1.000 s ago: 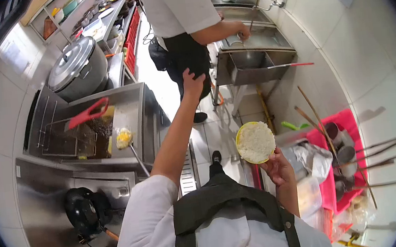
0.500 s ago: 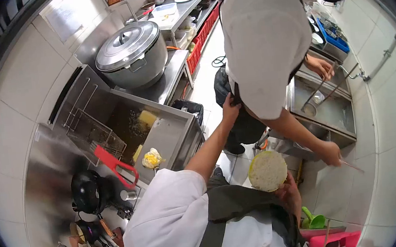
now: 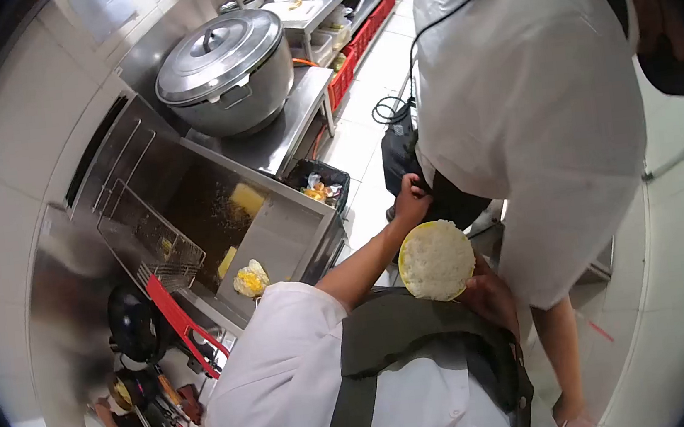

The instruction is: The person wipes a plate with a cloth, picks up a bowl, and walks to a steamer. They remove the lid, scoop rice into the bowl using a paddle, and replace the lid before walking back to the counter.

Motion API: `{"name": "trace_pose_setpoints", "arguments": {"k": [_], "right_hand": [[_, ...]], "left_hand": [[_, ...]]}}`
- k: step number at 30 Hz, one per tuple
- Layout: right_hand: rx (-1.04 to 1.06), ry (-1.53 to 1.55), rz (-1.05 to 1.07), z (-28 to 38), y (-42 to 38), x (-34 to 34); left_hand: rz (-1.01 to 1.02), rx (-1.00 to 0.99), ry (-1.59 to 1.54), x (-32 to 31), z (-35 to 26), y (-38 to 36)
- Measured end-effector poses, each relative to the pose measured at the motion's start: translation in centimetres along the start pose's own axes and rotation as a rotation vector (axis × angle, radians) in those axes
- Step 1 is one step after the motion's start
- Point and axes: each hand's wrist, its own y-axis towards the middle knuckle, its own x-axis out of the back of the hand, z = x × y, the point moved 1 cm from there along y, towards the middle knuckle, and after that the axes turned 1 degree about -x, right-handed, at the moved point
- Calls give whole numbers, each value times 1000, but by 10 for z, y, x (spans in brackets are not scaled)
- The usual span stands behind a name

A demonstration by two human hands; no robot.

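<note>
My right hand (image 3: 491,296) is closed on the edge of a yellow-rimmed dish of white rice (image 3: 437,260), held in front of my apron. The rice is heaped and covers nearly the whole dish. My left hand (image 3: 412,199) is stretched forward with its fingers curled, against the dark clothing at a co-worker's waist; whether it grips anything there is hidden. Left of my forearm, a fried egg (image 3: 250,279) rests at the edge of the deep fryer (image 3: 259,260). Pale yellow pieces (image 3: 247,198) lie in its bubbling oil.
A co-worker in a white shirt (image 3: 524,86) stands close at my right. A wire fryer basket (image 3: 157,241) and a red handle (image 3: 176,314) are at the left, near a black wok (image 3: 133,323). Behind stands a big lidded pot (image 3: 223,76); a bin (image 3: 318,184) is beside the fryer.
The co-worker has come nearer, bending, and one arm now reaches down at the lower right. The rice dish has moved left and up in view, closer to my left forearm.
</note>
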Motion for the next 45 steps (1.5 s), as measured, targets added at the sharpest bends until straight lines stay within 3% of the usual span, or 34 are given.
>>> {"name": "trace_pose_setpoints", "arguments": {"k": [2,4,5,11,14,17,18,21,22,24,26,30,33,38,45], "right_hand": [[-21,18,32,11,10,4],[-66,30,89,19,22,10],[-139,-13,161,26,47,9],[-51,35,66,29,50,54],[-131,115,-92,44,61,56],[-126,88,20,55,83,93],[-97,261,-86,58,89,98],[-59,193,31,82,120,82],[-45,215,-38,89,130,79],[-91,186,-65,100,158,73],[-65,171,-75,116,191,72],[-39,219,-81,150,262,74],[-54,255,-78,174,334,62],[-91,269,-71,218,440,69],[-121,260,-81,280,546,65]], "left_hand": [[-67,-5,66,-11,-3,-3],[-93,-183,122,-24,30,12],[-108,-175,111,-25,5,10],[-164,-10,28,-25,4,35],[-245,89,-38,-17,3,34],[-357,119,-58,-9,11,45],[-392,132,-48,-8,17,55],[-449,182,-89,-5,33,88],[-471,208,-118,-1,27,96],[-441,256,-237,13,-8,108],[-444,205,-286,26,-4,140],[-430,379,-375,57,-31,205],[-460,267,-571,99,-17,273],[-512,303,-665,153,-34,348],[-579,372,-685,177,-33,413]]}}
